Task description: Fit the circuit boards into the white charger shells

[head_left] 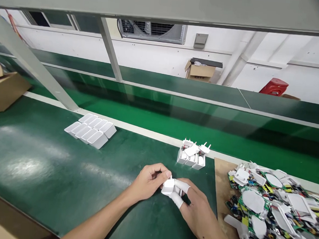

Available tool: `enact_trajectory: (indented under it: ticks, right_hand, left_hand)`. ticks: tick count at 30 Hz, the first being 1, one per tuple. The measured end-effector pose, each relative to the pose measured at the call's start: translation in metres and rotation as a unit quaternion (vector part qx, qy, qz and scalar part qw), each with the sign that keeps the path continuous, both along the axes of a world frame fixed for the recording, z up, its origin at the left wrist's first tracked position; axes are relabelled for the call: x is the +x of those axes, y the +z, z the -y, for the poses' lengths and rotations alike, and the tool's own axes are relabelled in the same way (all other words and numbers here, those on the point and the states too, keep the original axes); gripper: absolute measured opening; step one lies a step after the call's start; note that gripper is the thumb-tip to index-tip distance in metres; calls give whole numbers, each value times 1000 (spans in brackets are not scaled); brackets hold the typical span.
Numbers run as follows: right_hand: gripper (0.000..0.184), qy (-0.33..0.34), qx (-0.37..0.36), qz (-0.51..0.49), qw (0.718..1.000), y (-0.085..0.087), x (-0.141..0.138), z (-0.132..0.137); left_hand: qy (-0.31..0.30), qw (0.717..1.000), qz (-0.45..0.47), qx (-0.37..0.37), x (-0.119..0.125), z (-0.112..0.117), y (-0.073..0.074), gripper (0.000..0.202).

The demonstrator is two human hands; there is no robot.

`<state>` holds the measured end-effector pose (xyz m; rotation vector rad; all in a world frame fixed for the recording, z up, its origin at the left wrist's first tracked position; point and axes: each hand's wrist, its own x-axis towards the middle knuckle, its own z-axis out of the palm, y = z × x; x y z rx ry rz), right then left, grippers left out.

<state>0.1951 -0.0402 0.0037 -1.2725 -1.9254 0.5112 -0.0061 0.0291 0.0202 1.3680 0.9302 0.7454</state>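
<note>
1. In the head view, the white piece point(168, 187) is just below the middle of the frame, between your two hands, lifted a little over the green table point(102, 199), as it seems to me
2. Your left hand point(151, 179) comes from the lower left; its thumb and forefinger are pinched almost together at the upper left edge of the piece
3. Your right hand point(198, 206) comes from the lower right; its thumb and forefinger, wearing white finger covers point(181, 186), stand apart only by the width of the piece and have hold of it
4. The piece lies to the right of your left fingertips and to the left of your right ones; its long axis seems to run across the frame, but the fingers hide much, so I cannot tell this surely
5. Your right hand is the nearer one to the filled housings point(191, 161), above it at right of centre, and to the circuit board pile point(254, 202) at lower right
6. Your left hand is nearer to the pale cases point(97, 140), left of centre, well apart from it
</note>
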Motion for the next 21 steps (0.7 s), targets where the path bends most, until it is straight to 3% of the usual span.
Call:
enact_trajectory:
  ticks: [4, 11, 20, 21]
  right_hand:
    - [15, 1, 38, 58, 998, 1, 1, 1]
    - [20, -18, 36, 65, 997, -1, -4, 6]
    - [21, 26, -4, -38, 999, 0, 4, -1]
    - [23, 32, 0, -56, 998, -2, 5, -2]
  left_hand:
    - [15, 1000, 9, -13, 1, 0, -4, 42]
    - [19, 1000, 14, -17, 2, 0, -5, 44]
    - [-2, 1000, 0, 11, -5, -3, -3, 47]
    - [-24, 999, -10, 25, -8, -3, -1, 56]
